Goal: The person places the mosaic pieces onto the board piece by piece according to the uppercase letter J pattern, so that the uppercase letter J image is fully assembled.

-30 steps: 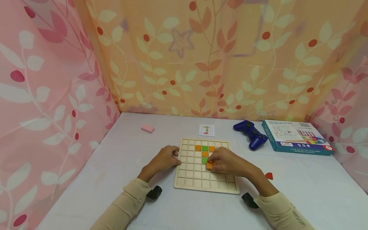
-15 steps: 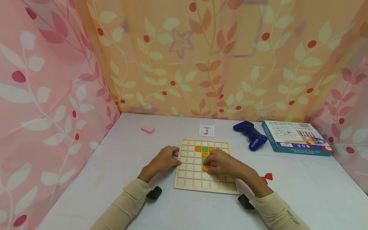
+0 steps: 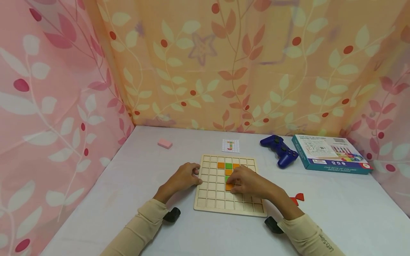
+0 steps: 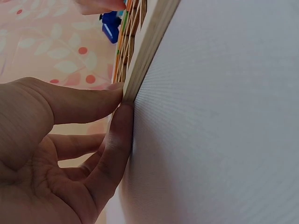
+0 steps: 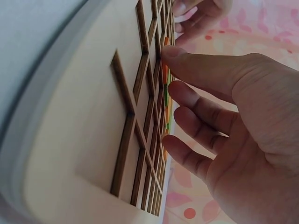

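A wooden grid board (image 3: 205, 203) lies on the white table; the left hand (image 3: 184, 176) pinches its left edge. In the left wrist view, that hand (image 4: 70, 140) has its thumb on the top face and a finger against the side. The right hand (image 3: 251, 182) is over the board's middle, thumb and fingertips at an orange tile (image 3: 229, 187) below a green tile (image 3: 227, 178). Above them are an orange tile (image 3: 229, 172) and a row of orange, green (image 3: 229, 165) and orange. In the right wrist view, the right hand's (image 5: 243, 112) thumb meets the orange tile.
Behind the board lies a patterned card (image 3: 230, 145), with a pink block (image 3: 164, 143) to its left. A blue game controller (image 3: 279, 150) and a flat box (image 3: 331, 153) are at the back right. Red pieces (image 3: 299, 196) lie right of the board, partly behind the right forearm.
Since the earliest frame, the right hand has moved slightly left with the orange tile, which now lies directly below the green one. More red shows beside the right forearm. The left hand has stayed put.
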The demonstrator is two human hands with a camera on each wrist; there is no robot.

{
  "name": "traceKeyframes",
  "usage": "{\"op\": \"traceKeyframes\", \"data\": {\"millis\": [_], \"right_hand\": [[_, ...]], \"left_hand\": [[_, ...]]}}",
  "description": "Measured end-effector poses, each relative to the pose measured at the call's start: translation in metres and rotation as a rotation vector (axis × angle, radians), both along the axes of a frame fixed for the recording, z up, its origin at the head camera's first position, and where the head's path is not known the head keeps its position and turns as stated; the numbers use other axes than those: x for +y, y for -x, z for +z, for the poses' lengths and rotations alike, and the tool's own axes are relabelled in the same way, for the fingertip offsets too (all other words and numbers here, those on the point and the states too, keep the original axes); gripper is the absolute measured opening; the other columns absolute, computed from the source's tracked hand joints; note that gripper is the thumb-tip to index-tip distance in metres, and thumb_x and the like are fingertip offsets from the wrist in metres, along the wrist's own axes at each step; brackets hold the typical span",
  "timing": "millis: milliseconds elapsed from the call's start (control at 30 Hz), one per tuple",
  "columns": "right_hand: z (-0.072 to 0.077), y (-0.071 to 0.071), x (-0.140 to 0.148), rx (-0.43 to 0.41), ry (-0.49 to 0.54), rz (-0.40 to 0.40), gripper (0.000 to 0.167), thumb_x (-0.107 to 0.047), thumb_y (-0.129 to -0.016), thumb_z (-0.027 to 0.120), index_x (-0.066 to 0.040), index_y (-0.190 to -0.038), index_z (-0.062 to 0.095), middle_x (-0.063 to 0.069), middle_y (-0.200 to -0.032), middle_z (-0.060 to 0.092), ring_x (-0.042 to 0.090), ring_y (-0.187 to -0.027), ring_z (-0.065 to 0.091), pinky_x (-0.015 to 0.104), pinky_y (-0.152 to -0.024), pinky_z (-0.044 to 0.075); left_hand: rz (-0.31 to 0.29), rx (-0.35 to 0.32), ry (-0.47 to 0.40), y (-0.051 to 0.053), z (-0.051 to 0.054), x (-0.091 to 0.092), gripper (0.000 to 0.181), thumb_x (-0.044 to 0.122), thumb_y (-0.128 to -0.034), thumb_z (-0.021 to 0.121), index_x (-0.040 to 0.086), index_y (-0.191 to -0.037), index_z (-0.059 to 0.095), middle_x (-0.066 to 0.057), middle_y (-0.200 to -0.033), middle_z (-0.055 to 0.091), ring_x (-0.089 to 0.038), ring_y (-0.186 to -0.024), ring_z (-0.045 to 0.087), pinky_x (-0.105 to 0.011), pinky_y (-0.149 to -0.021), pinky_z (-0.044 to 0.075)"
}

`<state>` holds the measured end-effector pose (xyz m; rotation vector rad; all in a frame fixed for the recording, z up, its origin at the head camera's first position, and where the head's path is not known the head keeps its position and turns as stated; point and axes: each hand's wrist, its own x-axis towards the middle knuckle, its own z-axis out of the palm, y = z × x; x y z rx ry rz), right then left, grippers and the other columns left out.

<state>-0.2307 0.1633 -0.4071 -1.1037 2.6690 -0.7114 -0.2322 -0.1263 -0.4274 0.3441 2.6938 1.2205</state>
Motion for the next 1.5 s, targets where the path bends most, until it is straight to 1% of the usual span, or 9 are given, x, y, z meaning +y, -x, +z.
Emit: {"op": "traceKeyframes", "data": {"millis": [233, 400, 767, 867, 1000, 1100, 1200, 1367, 1500], "right_hand": [[0.0, 0.0, 0.004, -0.001, 0.0, 0.02, 0.023, -0.02, -0.093, 0.083, -0.012, -0.114, 0.081, -0.006, -0.108, 0.074, 0.017, -0.104, 0.06, 0.04, -0.096, 0.051], [0.002, -0.002, 0.017, 0.007, -0.005, -0.011, 0.025, -0.022, -0.094, 0.081, -0.013, -0.117, 0.08, -0.006, -0.112, 0.075, 0.018, -0.108, 0.061, 0.044, -0.099, 0.051], [0.004, -0.014, 0.071, -0.083, -0.01, -0.176, 0.032, -0.027, -0.093, 0.082, -0.015, -0.122, 0.077, -0.01, -0.11, 0.071, 0.016, -0.105, 0.057, 0.032, -0.091, 0.051], [0.006, -0.019, 0.087, -0.072, -0.026, -0.216, 0.034, -0.029, -0.092, 0.083, -0.016, -0.124, 0.077, -0.011, -0.11, 0.07, 0.015, -0.104, 0.058, 0.035, -0.092, 0.052], [0.008, -0.026, 0.108, -0.047, -0.042, -0.271, 0.035, -0.029, -0.091, 0.083, -0.018, -0.124, 0.077, -0.008, -0.112, 0.07, 0.017, -0.106, 0.061, 0.047, -0.097, 0.053], [0.008, -0.031, 0.125, -0.051, -0.047, -0.314, 0.035, -0.031, -0.091, 0.083, -0.018, -0.123, 0.077, -0.005, -0.114, 0.071, 0.019, -0.108, 0.062, 0.052, -0.096, 0.053], [0.007, -0.035, 0.141, -0.067, -0.058, -0.359, 0.035, -0.031, -0.091, 0.082, -0.018, -0.123, 0.077, -0.004, -0.116, 0.071, 0.02, -0.107, 0.062, 0.049, -0.092, 0.054], [0.003, -0.04, 0.164, -0.037, -0.065, -0.393, 0.033, -0.021, -0.09, 0.08, -0.016, -0.122, 0.078, -0.004, -0.114, 0.072, 0.019, -0.104, 0.062, 0.04, -0.086, 0.055], [0.001, -0.043, 0.178, -0.055, -0.061, -0.413, 0.037, -0.016, -0.086, 0.08, -0.014, -0.123, 0.077, -0.003, -0.114, 0.073, 0.02, -0.103, 0.063, 0.043, -0.086, 0.055]], "left_hand": [[-0.001, 0.0, -0.001, 0.0, -0.001, 0.0, 0.06, 0.005, -0.0855, 0.085, -0.009, -0.138, 0.061, -0.01, -0.105, 0.06, -0.021, -0.097, 0.053, -0.035, -0.083, 0.047], [0.0, 0.0, -0.003, 0.0, 0.0, 0.0, 0.06, 0.004, -0.0853, 0.085, -0.009, -0.138, 0.061, -0.01, -0.106, 0.061, -0.021, -0.097, 0.053, -0.035, -0.083, 0.048], [-0.001, -0.003, -0.002, -0.001, 0.004, 0.0, 0.061, 0.005, -0.0866, 0.084, -0.009, -0.14, 0.06, -0.009, -0.106, 0.06, -0.02, -0.096, 0.053, -0.033, -0.081, 0.047], [0.0, -0.006, -0.003, 0.0, 0.003, 0.0, 0.061, 0.005, -0.086, 0.085, -0.009, -0.14, 0.06, -0.009, -0.106, 0.061, -0.02, -0.096, 0.054, -0.034, -0.082, 0.048], [0.001, -0.008, -0.006, -0.001, 0.002, 0.0, 0.062, 0.004, -0.0855, 0.085, -0.009, -0.14, 0.06, -0.009, -0.106, 0.061, -0.02, -0.096, 0.054, -0.035, -0.084, 0.048], [-0.003, -0.002, -0.009, -0.001, 0.002, 0.001, 0.061, 0.004, -0.0853, 0.085, -0.01, -0.14, 0.06, -0.01, -0.106, 0.061, -0.021, -0.096, 0.054, -0.036, -0.084, 0.048], [-0.008, -0.004, -0.007, 0.0, 0.001, 0.002, 0.061, 0.005, -0.0857, 0.085, -0.01, -0.14, 0.06, -0.01, -0.106, 0.061, -0.02, -0.096, 0.054, -0.035, -0.083, 0.048], [-0.005, -0.006, 0.001, 0.0, 0.0, 0.001, 0.061, 0.006, -0.0865, 0.084, -0.009, -0.141, 0.06, -0.009, -0.107, 0.061, -0.02, -0.096, 0.054, -0.032, -0.081, 0.047], [-0.001, -0.006, 0.005, 0.0, 0.001, 0.001, 0.061, 0.006, -0.0864, 0.084, -0.009, -0.141, 0.06, -0.01, -0.107, 0.062, -0.02, -0.096, 0.055, -0.032, -0.082, 0.047]]}}
